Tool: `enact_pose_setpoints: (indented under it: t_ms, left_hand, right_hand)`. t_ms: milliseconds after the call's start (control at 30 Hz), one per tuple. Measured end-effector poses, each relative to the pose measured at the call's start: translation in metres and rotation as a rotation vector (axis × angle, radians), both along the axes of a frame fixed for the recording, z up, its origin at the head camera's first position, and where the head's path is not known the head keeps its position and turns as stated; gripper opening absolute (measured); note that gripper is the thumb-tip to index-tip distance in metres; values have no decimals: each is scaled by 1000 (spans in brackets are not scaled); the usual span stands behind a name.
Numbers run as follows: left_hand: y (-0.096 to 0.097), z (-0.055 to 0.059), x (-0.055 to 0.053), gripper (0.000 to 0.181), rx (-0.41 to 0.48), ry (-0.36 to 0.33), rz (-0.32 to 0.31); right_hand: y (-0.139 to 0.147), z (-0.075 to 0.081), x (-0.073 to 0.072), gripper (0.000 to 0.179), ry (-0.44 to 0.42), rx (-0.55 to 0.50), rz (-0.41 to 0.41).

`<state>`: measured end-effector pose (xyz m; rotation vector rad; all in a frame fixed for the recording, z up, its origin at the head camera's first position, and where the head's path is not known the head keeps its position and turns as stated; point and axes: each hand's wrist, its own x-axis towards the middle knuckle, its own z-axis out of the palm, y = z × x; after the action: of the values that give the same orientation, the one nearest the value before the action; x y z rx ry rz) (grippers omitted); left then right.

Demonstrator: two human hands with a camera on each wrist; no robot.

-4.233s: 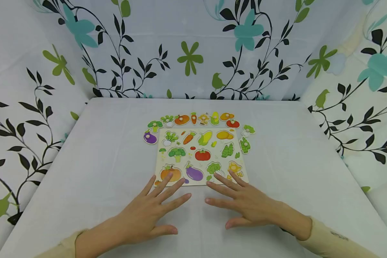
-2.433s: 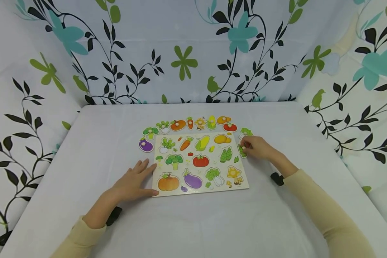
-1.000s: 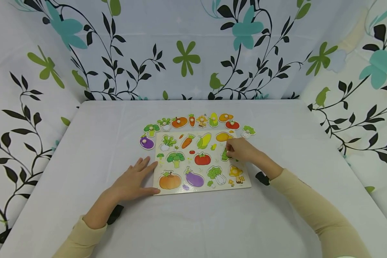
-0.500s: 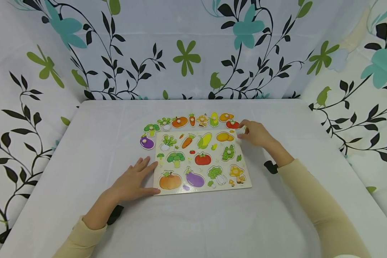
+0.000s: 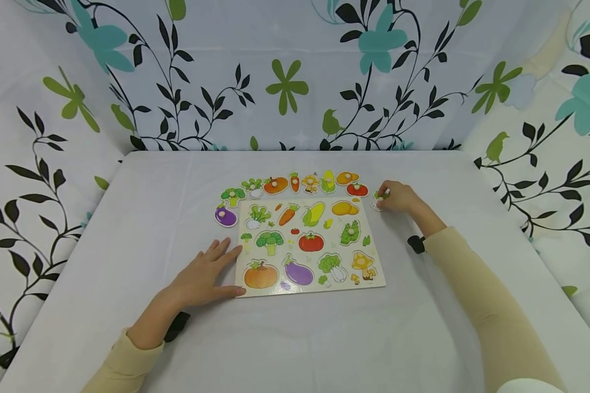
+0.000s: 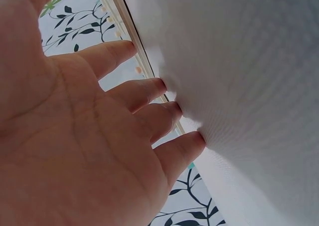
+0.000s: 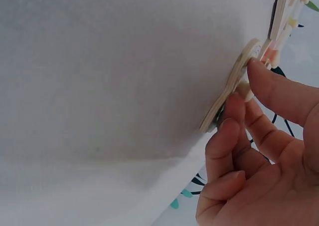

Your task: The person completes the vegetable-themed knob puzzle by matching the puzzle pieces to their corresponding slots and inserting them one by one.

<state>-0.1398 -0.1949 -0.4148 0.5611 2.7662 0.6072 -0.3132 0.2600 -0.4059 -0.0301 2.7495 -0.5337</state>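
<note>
In the head view, a wooden vegetable puzzle board (image 5: 302,259) lies on the white table. My left hand (image 5: 201,281) rests at its left edge, fingers spread, with the thumb at the near corner; the left wrist view shows the fingertips (image 6: 192,141) along that edge. To the right of the board, my right hand (image 5: 399,199) pinches a leafy cabbage puzzle piece (image 5: 376,205), mostly hidden by the fingers. The right wrist view has the thumb and fingers around the small knob (image 7: 244,90) on this piece, which is close to the table. A green asparagus piece (image 5: 350,233) sits in the board.
Several knobbed pieces line the board's far side, among them a tomato (image 5: 357,190), corn (image 5: 328,182), pumpkin (image 5: 276,185) and broccoli (image 5: 233,196). An eggplant piece (image 5: 225,215) lies at the far left corner. A floral curtain (image 5: 285,65) surrounds the table (image 5: 295,344).
My right hand took the green asparagus piece from beside the board, put it in the board, let go, and moved right and away to the cabbage piece. The left hand has stayed at the left edge lately.
</note>
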Motion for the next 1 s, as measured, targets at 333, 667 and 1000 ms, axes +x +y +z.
enact_pose_setpoints:
  t_ms: [333, 667, 1000]
  left_hand:
    - [1, -2, -2, 90, -8, 8, -5]
    - [1, -3, -3, 92, -13, 10, -11]
    - [-1, -1, -1, 91, -7, 8, -7]
  right_hand:
    - [-2, -3, 2, 16, 25, -28, -33]
    - [3, 5, 14, 18, 92, -96, -29]
    - [-41, 23, 62, 8, 139, -235, 326]
